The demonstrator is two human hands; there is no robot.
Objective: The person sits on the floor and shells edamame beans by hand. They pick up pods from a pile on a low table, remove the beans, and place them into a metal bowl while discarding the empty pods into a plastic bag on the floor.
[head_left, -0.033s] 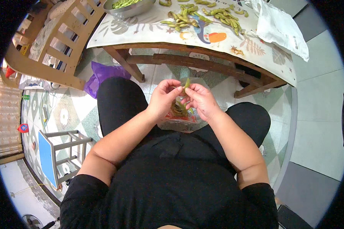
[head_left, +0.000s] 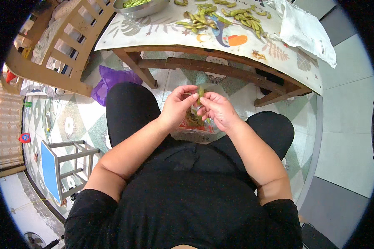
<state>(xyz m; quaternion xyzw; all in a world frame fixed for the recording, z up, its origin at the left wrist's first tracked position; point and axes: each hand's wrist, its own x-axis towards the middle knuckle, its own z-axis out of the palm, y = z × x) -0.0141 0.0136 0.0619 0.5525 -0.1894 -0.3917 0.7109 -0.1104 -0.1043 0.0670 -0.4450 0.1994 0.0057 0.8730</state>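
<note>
Between my fingertips is a green bean pod (head_left: 201,93), held over my lap. My left hand (head_left: 180,105) pinches it from one side with thumb and fingers. My right hand (head_left: 217,108) grips its other side the same way. Below both hands, a clear plastic bag (head_left: 194,129) with red print sits between my knees, with brownish-green pods or shells in it. On the table ahead, loose bean pods (head_left: 247,18) lie in scattered heaps. A metal bowl (head_left: 142,9) at the far left of the table contains green beans.
The wooden table (head_left: 162,39) has a patterned cloth and a white plastic bag (head_left: 305,29) at its right. A purple bag (head_left: 112,83) lies on the floor by the table leg. A blue-topped stool (head_left: 50,172) stands at my left, near a wooden bed frame (head_left: 66,50).
The pod has tilted slightly and shifted a little to the left between my fingertips. Both hands stay in nearly the same place.
</note>
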